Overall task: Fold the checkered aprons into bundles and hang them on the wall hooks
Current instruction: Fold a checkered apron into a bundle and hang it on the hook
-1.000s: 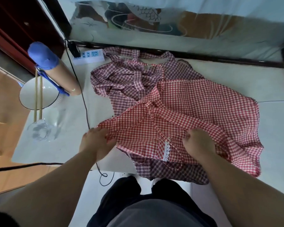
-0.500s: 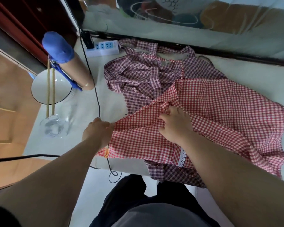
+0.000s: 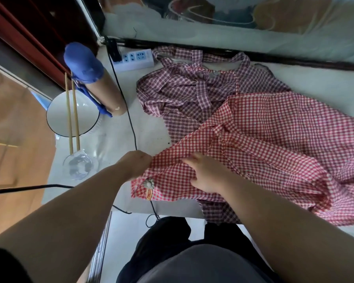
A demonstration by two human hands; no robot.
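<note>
Here, two checkered aprons lay rumpled on the pale, smooth tabletop (image 3: 151, 127). The red apron (image 3: 274, 144), in small red-and-white checks, was spread wide and creased. It overlapped the purple apron (image 3: 182, 92), which sat bunched behind it with its straps tangled. Both looked like thin, soft woven cloth. The red one bore a small pale flower-shaped trim and an orange label at its near-left corner. The left hand (image 3: 136, 164) gripped that apron's left edge, fingers curled into gathered cloth. The right hand (image 3: 206, 174) lay on it just beside; whether it pinched a fold could not be told. To the left sat one round white bowl (image 3: 88, 115) with two wooden chopsticks (image 3: 68, 111) laid across it, one clear glass (image 3: 78, 165) and one white power strip (image 3: 134, 59).
</note>
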